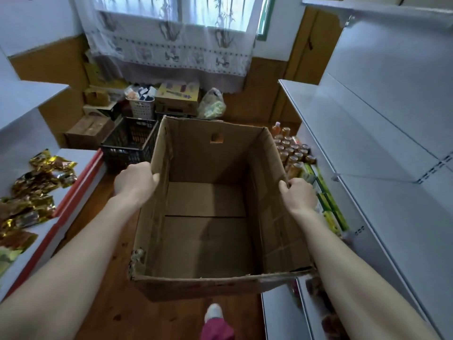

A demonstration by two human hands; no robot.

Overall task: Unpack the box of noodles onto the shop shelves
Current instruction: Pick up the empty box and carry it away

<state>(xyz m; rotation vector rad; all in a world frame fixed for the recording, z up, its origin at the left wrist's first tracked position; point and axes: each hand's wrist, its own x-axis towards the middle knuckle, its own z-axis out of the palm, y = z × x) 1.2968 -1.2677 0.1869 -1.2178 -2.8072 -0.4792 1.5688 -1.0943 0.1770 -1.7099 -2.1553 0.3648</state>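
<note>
The cardboard box [208,217] is held in the middle of the frame, above the wood floor [110,303]. Its top is open, and its brown bottom flaps are seen inside. The left wall of the box is gripped at its rim by the left hand [134,182], with the fingers curled over the edge. The right wall is gripped at its rim by the right hand [300,195], with the fingers and thumb curled round the edge.

Gold packets [36,182] are spread on the low white shelf [78,155] at the left of the frame. Tall white shelves [367,119] are seen at the right. Small jars [291,153] are packed low down, just beside the far right corner of the box. A black crate [127,146] is seen on the floor just past the left hand. A white basket [142,106] is set behind it, under a lace curtain [171,45] at the top middle. A foot [213,312] is seen at the bottom middle.
</note>
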